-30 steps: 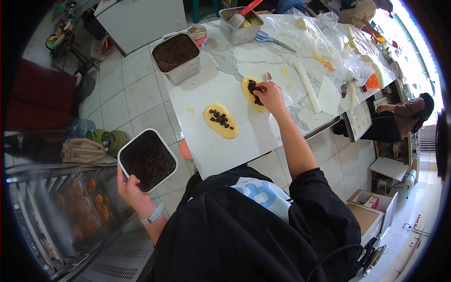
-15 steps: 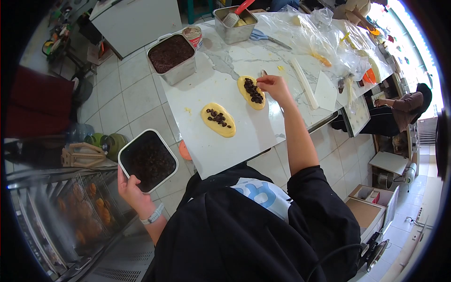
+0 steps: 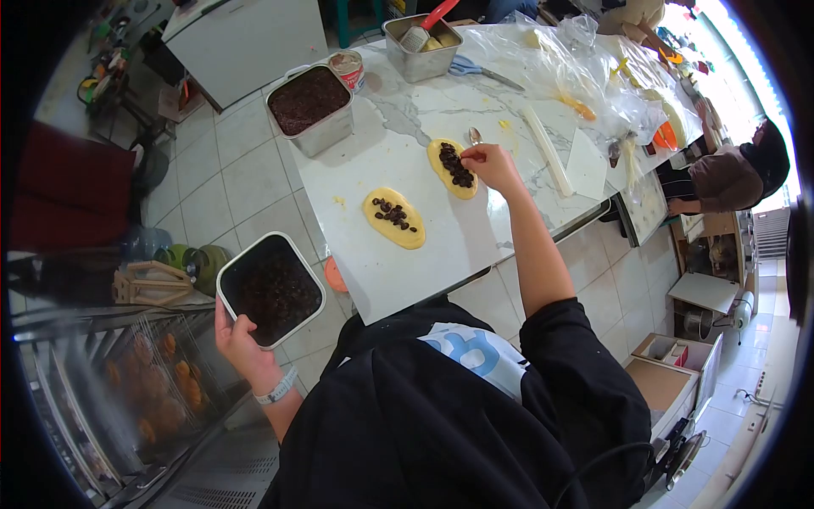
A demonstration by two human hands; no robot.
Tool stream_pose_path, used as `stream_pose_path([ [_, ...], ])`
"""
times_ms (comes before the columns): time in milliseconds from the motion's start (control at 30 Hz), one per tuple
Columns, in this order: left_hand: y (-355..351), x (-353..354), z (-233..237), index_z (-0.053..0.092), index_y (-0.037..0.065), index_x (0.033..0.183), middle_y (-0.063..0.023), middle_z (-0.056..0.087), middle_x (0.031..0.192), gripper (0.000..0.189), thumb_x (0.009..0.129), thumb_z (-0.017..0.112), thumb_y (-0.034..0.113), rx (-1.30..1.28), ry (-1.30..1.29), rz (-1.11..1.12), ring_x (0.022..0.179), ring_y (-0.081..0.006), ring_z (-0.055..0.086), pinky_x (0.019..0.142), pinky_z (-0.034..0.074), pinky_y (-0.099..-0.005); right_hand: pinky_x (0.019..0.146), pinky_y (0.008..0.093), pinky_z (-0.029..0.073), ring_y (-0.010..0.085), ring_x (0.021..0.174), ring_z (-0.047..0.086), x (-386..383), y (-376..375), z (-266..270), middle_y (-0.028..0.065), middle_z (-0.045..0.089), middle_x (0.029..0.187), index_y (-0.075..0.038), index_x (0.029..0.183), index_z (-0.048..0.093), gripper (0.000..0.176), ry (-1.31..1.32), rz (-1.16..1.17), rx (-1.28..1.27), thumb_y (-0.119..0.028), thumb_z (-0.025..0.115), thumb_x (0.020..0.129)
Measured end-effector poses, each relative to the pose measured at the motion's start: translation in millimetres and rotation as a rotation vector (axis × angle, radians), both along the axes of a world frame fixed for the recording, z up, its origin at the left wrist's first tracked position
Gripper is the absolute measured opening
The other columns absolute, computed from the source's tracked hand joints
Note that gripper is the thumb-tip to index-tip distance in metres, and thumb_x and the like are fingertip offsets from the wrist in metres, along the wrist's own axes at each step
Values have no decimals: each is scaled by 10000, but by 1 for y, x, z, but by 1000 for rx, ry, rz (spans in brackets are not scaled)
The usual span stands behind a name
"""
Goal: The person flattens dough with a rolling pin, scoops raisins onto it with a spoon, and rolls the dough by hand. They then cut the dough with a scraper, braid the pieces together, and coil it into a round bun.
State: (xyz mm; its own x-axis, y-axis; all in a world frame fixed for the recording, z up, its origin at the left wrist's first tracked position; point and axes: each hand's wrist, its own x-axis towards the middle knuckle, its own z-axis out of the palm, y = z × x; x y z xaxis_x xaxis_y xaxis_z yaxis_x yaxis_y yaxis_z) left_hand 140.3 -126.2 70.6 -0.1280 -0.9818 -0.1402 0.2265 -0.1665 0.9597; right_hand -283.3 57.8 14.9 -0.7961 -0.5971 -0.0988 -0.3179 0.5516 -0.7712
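Observation:
My left hand (image 3: 244, 346) grips the rim and side of a white-rimmed square container (image 3: 315, 310), held off the table's near left edge. Dark raisin-like pieces (image 3: 270, 288) lie in it. My right hand (image 3: 492, 167) is closed in a pinch at the right edge of the farther yellow dough oval (image 3: 441, 146). What its fingertips hold, if anything, is too small to make out. A thick row of dark pieces (image 3: 459, 172) runs along that oval. The nearer dough oval (image 3: 398, 237) carries fewer, scattered dark pieces. Just beyond my right hand lies a spoon (image 3: 475, 134).
A metal tin of dark filling (image 3: 331, 131) stands at the table's left edge beside an open can (image 3: 348, 68). Farther back are a metal tin with a red-handled grater (image 3: 420, 64), scissors (image 3: 466, 66) and plastic bags (image 3: 585, 59). Another person (image 3: 729, 174) works at the right.
My right hand has shifted slightly left and down along the farther dough, so more of the spoon shows. The container has moved slightly right. The other person has leaned and moved their arms.

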Motion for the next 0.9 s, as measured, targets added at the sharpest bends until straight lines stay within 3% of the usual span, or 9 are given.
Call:
stream_pose_path([
  [133, 0, 0, -2, 455, -86, 1277, -136, 568, 1168, 699, 586, 376, -155, 10, -1, -25, 944, -184, 591, 740, 467, -198, 715, 290, 509, 180, 775, 657, -3, 6, -11, 109, 687, 832, -27, 941, 693, 201, -106, -26, -25, -113, 671, 762],
  [567, -3, -4, -1, 457, -86, 1274, -134, 567, 1176, 720, 563, 371, -159, -18, -8, -47, 971, -194, 587, 773, 466, -210, 699, 273, 508, 161, 757, 649, 19, 3, 9, 101, 681, 810, -2, 936, 674, 212, -8, -160, -207, -135, 674, 771],
  [633, -1, -4, 0, 456, -87, 1274, -133, 566, 1177, 722, 561, 371, -160, -21, -42, -29, 973, -195, 587, 776, 465, -210, 675, 263, 505, 138, 736, 639, 35, 4, 16, 85, 677, 794, -6, 916, 674, 197, -188, -43, -238, -141, 681, 772],
  [767, -2, -4, -6, 451, -96, 1273, -135, 573, 1167, 704, 578, 361, -169, 1, 1, -14, 956, -173, 583, 750, 441, -195, 651, 265, 508, 127, 704, 644, 101, -13, 15, 82, 681, 780, -7, 895, 674, 181, -150, 212, -85, -123, 691, 757],
  [800, -4, -2, -10, 449, -92, 1276, -130, 570, 1170, 700, 585, 369, -167, -8, -10, -19, 947, -168, 585, 741, 449, -194, 662, 305, 512, 191, 722, 651, 118, -17, 10, 114, 673, 792, -6, 874, 671, 153, -168, 173, -134, -104, 667, 756],
  [833, -4, -2, -11, 447, -89, 1279, -125, 567, 1174, 695, 591, 377, -164, -15, -22, -26, 937, -164, 587, 732, 456, -193, 662, 305, 512, 191, 722, 651, 126, -20, 6, 114, 673, 792, -6, 874, 671, 153, -169, 176, -134, -104, 667, 756],
  [900, -2, -3, -8, 445, -89, 1281, -124, 570, 1168, 696, 592, 377, -167, -10, -9, -26, 931, -163, 589, 726, 457, -191, 684, 346, 509, 274, 733, 632, 139, -22, -1, 139, 655, 817, -6, 843, 667, 120, 105, 276, -53, -92, 632, 767],
])
